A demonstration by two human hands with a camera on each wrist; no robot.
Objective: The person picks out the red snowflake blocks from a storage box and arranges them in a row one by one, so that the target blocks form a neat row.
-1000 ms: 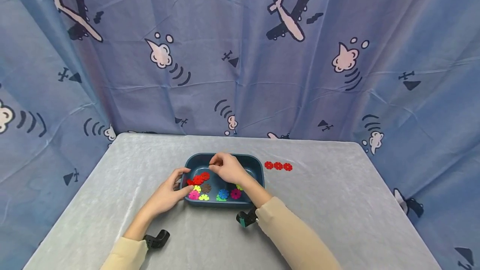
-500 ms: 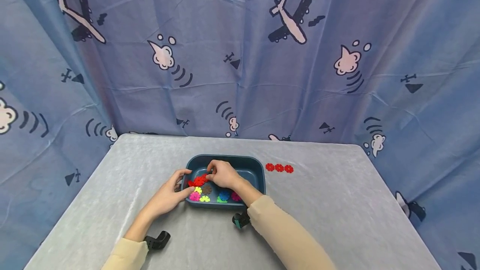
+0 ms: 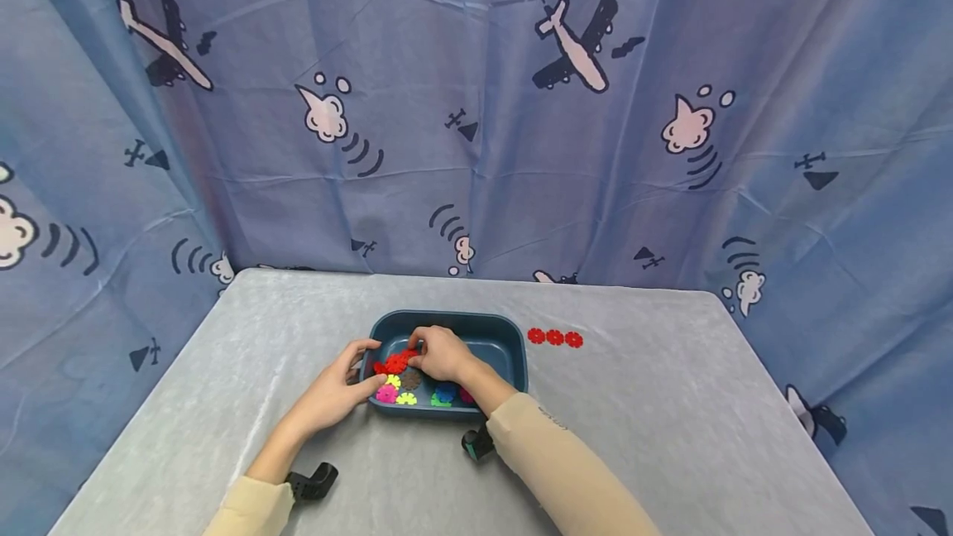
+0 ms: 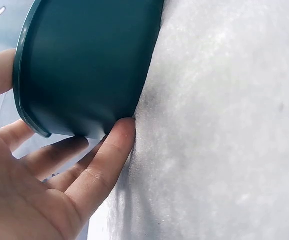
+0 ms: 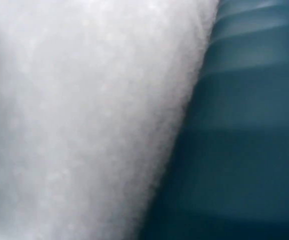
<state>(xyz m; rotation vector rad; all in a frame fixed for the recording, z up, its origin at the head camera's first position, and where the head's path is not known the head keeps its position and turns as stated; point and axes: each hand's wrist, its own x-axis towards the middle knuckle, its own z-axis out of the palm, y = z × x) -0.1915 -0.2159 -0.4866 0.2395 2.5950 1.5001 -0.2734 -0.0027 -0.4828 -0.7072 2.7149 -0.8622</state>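
Note:
In the head view a dark teal plastic tray (image 3: 499, 327) sits on the table. My left hand (image 3: 335, 394) holds its left end, thumb over the rim and fingers along the outside wall. The left wrist view shows the fingers of that hand (image 4: 39, 195) against the tray wall (image 4: 84, 65). My right hand (image 3: 442, 356) reaches into the tray with bent fingers, thumb and forefinger pinching at a red snowflake disc (image 3: 411, 354). More red snowflake discs (image 3: 395, 364) are heaped beside its fingertips. The right wrist view shows only pale cloth and the tray wall (image 5: 249, 165), with no hand.
Yellow, pink (image 3: 386, 394), brown (image 3: 410, 379), blue (image 3: 445, 392) and green discs lie in the tray's near part. Three red discs (image 3: 554, 337) form a row on the grey-white tablecloth (image 3: 670, 404) right of the tray. A blue printed curtain (image 3: 476, 106) hangs behind.
My right hand has come down and toward the near left, from over the tray's far part onto the red snowflake discs. My left hand has kept its hold on the tray.

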